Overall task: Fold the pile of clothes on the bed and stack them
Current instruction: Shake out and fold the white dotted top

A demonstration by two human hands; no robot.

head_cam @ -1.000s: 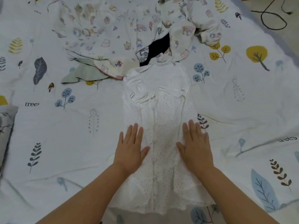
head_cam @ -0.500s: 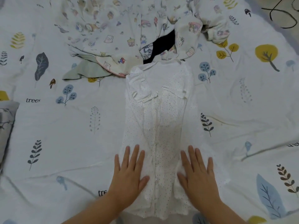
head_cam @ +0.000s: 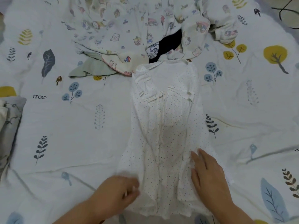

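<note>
A white dotted garment [head_cam: 165, 126] lies flat and lengthwise on the bed, its sleeves folded across the chest. My right hand [head_cam: 208, 177] rests flat on its lower right part, fingers straight. My left hand [head_cam: 118, 194] is at the garment's lower left edge, blurred, with fingers curled at the hem; whether it grips the fabric is unclear. Beyond the garment's collar lies the pile of unfolded clothes [head_cam: 129, 29]: cartoon-print pieces, a dark item [head_cam: 169, 44] and a pale green piece [head_cam: 90, 68].
The bed sheet [head_cam: 64, 126] is white with leaf and tree prints. A folded grey patterned piece [head_cam: 9, 120] sits at the left edge. A black cable [head_cam: 286, 15] lies on the floor at the top right.
Both hands slid down the garment toward its hem. My left hand left the flat position and moved to the lower left edge, fingers curling.
</note>
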